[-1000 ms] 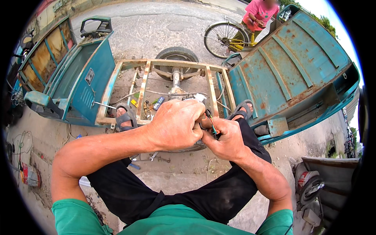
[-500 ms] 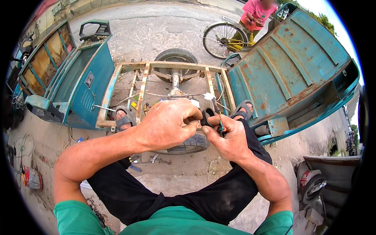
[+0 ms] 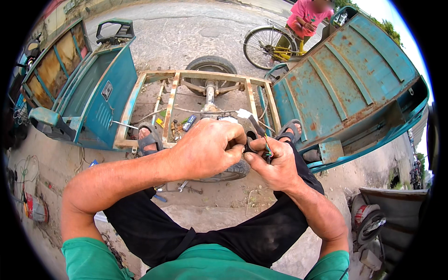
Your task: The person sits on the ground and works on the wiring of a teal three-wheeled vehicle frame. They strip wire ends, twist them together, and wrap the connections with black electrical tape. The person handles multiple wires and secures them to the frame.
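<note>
My right hand [image 3: 275, 165] grips a dark sleeve-like part [image 3: 251, 140] with thin coloured wires [image 3: 268, 149] among the fingers. My left hand [image 3: 210, 147] is curled just left of it, fingertips pinched close to the dark part; whatever is between them is too small or hidden to name. Both hands are above the rusty rectangular frame [image 3: 177, 79] of a vehicle, near a white piece [image 3: 243, 113] and dark cable behind my fingers. Small tools and a blue box [image 3: 189, 122] lie below the frame.
A teal body section [image 3: 109, 77] stands left, a larger rusty teal one [image 3: 340, 79] right. An axle with a wheel [image 3: 210, 63] lies beyond the frame. Another person [image 3: 303, 21] stands by a yellow bicycle [image 3: 283, 56]. Wrenches [image 3: 183, 186] lie on the ground between my legs.
Since a second ago my left hand has drawn slightly left from my right hand, uncovering more of the dark part and wires. My right hand has shifted a little.
</note>
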Tool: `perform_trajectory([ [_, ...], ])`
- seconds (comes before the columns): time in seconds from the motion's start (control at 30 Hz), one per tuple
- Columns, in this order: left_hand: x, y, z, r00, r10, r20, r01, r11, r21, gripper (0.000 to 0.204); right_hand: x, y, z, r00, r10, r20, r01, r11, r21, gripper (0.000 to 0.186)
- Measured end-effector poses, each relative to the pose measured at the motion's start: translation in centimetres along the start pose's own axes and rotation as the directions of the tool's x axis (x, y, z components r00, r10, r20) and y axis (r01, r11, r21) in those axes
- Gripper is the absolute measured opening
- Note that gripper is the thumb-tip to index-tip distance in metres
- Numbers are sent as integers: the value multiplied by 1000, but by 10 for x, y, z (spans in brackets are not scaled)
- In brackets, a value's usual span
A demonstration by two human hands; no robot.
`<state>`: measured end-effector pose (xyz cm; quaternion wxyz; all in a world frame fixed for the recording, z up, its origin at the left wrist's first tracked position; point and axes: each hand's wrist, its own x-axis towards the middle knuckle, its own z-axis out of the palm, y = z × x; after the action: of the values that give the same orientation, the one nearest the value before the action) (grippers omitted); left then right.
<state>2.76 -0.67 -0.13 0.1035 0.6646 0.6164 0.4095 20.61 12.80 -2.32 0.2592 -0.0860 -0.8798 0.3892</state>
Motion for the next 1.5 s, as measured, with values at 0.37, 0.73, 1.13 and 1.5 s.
perform_trajectory([
  [0.37,-2,0,2,991,-127,50,132,984,-117,13,-1,6,0,999,0,49,-4,996,92,18],
  [0.73,-3,1,-3,954,-263,145,297,894,-336,13,-2,4,-4,990,82,112,-102,977,185,19],
  [1.13,-7,3,-4,1000,16,-3,-15,971,238,12,3,8,14,998,-66,-19,63,993,-103,20],
  [1.5,4,3,12,949,297,-101,-246,904,350,11,-5,5,14,996,-84,-35,81,993,-91,19],
])
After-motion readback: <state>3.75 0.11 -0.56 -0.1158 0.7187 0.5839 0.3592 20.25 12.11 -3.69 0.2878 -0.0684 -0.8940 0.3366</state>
